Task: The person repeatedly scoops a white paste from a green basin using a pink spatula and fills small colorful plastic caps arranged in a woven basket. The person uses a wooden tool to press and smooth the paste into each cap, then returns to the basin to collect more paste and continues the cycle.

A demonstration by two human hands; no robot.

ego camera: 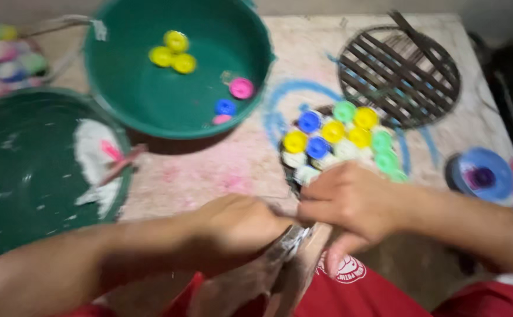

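Observation:
My left hand (236, 226) and my right hand (350, 202) meet at the near edge of a stained work table (209, 170). Both are closed on a whitish, powder-coated tool with handles (280, 258) that runs down toward my lap; the blur hides its exact shape. Just beyond my right hand lies a dark round grid (289, 170) packed with small round moulded pieces (341, 138) in yellow, blue, green and white.
A green basin (121, 94) at the back holds a few yellow, pink and blue pieces. A larger green basin (27, 176) with white powder sits at left. An empty round grid (400, 73) lies at back right, and a blue lid (482, 176) at right.

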